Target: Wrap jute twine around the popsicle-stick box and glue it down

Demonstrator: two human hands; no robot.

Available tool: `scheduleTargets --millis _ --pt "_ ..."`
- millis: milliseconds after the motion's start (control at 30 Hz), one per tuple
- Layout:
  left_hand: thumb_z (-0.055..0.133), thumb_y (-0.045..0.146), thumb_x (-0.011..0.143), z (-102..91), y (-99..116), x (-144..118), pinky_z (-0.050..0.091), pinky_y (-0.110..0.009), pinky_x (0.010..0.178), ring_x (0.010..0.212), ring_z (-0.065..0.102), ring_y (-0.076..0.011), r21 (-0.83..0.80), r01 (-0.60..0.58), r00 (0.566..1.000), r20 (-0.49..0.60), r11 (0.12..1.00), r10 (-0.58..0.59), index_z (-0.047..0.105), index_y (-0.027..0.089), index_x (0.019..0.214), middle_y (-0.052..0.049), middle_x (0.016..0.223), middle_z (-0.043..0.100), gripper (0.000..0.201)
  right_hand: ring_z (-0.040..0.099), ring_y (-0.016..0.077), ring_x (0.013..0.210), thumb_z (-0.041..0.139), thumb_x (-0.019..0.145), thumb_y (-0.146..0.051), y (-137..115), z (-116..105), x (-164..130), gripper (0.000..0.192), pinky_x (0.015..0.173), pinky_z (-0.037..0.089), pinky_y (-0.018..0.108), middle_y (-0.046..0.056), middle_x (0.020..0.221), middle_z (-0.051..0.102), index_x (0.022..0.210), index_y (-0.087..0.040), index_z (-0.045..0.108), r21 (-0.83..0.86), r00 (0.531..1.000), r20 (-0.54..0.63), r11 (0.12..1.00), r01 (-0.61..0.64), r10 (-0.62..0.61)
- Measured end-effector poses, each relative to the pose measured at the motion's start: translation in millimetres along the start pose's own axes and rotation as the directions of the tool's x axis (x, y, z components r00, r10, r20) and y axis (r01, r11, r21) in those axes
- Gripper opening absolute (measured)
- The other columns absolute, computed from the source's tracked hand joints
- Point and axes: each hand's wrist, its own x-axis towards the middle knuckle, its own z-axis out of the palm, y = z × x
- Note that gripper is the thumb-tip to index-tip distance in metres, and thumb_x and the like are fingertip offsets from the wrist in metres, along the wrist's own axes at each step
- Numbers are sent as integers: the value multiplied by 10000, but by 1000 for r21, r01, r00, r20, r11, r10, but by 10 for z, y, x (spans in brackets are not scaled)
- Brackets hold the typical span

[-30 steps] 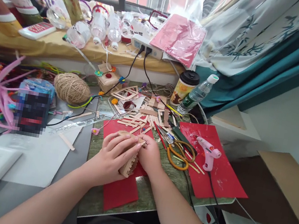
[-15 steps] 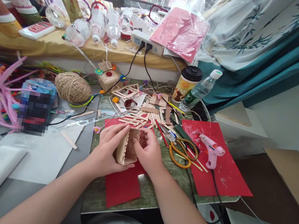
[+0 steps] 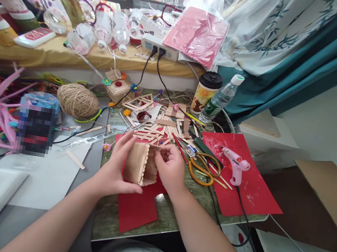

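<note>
Hands met over the middle of the cluttered counter (image 3: 167, 223), both closed on a small open box built of pale wooden craft sticks (image 3: 142, 164). The left hand (image 3: 117, 169) gripped the box's left wall, fingers raised along its far edge and thumb under its near corner; the right hand (image 3: 170, 169) pinched its right side with curled fingers. The box was lifted just above a red paper sheet (image 3: 137, 207), its open side turned toward the right hand. Beyond it lay a loose heap of flat wooden sticks (image 3: 164, 127). To the right, orange-handled scissors (image 3: 201, 171) rested on the counter near a pink glue gun (image 3: 235, 166), which sat on a second red sheet (image 3: 242, 187). A ball of brown twine (image 3: 77, 100) sat far left, and a lidded paper cup (image 3: 206, 92) stood just beside a clear plastic water bottle (image 3: 220, 99) at the far edge.
</note>
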Motion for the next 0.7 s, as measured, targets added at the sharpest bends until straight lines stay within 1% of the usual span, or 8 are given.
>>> scheduleTargets --millis 33,67,133,200,267,367,567,700 --pt "942 631 629 5 -46 34 167 -593 1307 1613 186 -445 -187 71 994 -67 980 -84 404 297 1621 -161 1721 283 1177 615 180 661 716 933 -356 8 -3 9 144 611 476 285 -12 755 647 916 -249 622 13 1000 -6 1000 -6 6" --pt "868 646 737 15 -83 72 216 -569 1301 1592 278 -412 -392 142 973 -114 909 -202 465 275 1580 -166 1688 364 1006 619 184 666 717 932 -367 12 -4 15 150 609 478 287 -8 756 651 911 -250 625 25 1000 -9 1000 -12 12" --pt "727 643 886 39 -115 144 383 -546 1225 1462 512 -371 -703 247 901 -87 667 -425 562 234 1481 -179 1569 541 741 626 191 684 719 933 -385 1 -2 10 156 623 491 294 0 775 662 916 -253 639 44 1000 0 999 -6 6" --pt "676 631 930 56 -98 187 513 -533 1103 1284 669 -360 -833 318 845 32 453 -534 609 194 1410 -185 1419 673 652 630 192 699 710 943 -394 -32 1 -16 146 648 507 302 6 806 674 945 -258 656 50 999 32 998 26 -28" --pt "704 615 916 67 -71 187 567 -511 1020 1162 733 -360 -846 386 823 136 368 -552 639 166 1368 -175 1294 746 641 636 192 715 696 956 -384 -76 5 -54 127 672 519 310 9 831 681 981 -261 674 32 994 87 997 69 -72" --pt "742 603 887 99 -89 122 588 -440 945 1074 756 -344 -792 446 816 168 416 -554 692 166 1286 -142 1189 787 594 646 193 725 694 959 -356 -127 4 -100 105 681 526 316 9 836 686 1010 -264 688 -24 986 124 993 116 -113" --pt "678 665 909 201 -180 -16 509 -292 761 956 703 -259 -574 356 875 -73 738 -479 681 240 1158 -52 1125 765 493 673 196 712 711 965 -344 -150 -32 -86 75 685 539 327 9 822 717 974 -270 705 -142 989 57 979 145 -138" --pt "646 663 932 196 -124 -43 460 -271 747 911 651 -231 -457 296 912 -124 839 -390 651 247 1150 -37 1087 734 469 701 217 789 708 980 -331 -145 -63 -77 76 746 550 355 40 900 751 959 -267 742 -205 977 50 955 213 -207"
